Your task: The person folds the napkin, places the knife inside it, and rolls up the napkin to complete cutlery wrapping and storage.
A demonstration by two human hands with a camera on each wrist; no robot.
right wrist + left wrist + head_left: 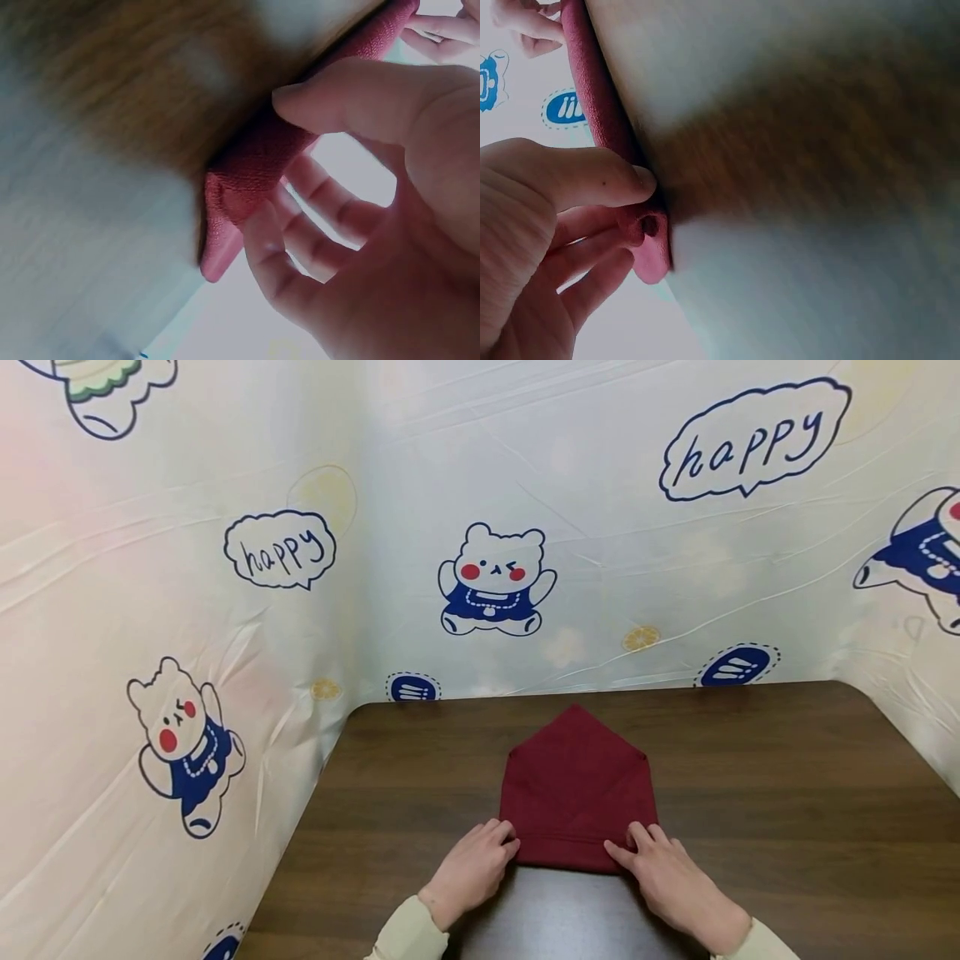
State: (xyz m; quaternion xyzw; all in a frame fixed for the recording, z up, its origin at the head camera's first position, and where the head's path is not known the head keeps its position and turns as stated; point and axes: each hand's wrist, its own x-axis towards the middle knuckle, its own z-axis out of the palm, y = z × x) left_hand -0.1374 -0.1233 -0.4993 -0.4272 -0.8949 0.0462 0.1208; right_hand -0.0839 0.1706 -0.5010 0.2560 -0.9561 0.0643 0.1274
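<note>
A dark red folded cloth lies on the table, its far end coming to a point and its near edge turned up in a narrow band. At the near left corner my left hand pinches that band, thumb on the near side and fingers over the top. My right hand grips the band near its right end in the same way. Seen from the left wrist, the band looks like a rolled edge with a small hollow at its end. In the right wrist view the cloth's end shows folded layers beside the fingers.
The brown wooden table has rounded far corners. Behind it and to both sides hangs a pale sheet printed with cartoon bears and "happy" bubbles. Glossy light reflects off the tabletop just in front of the cloth.
</note>
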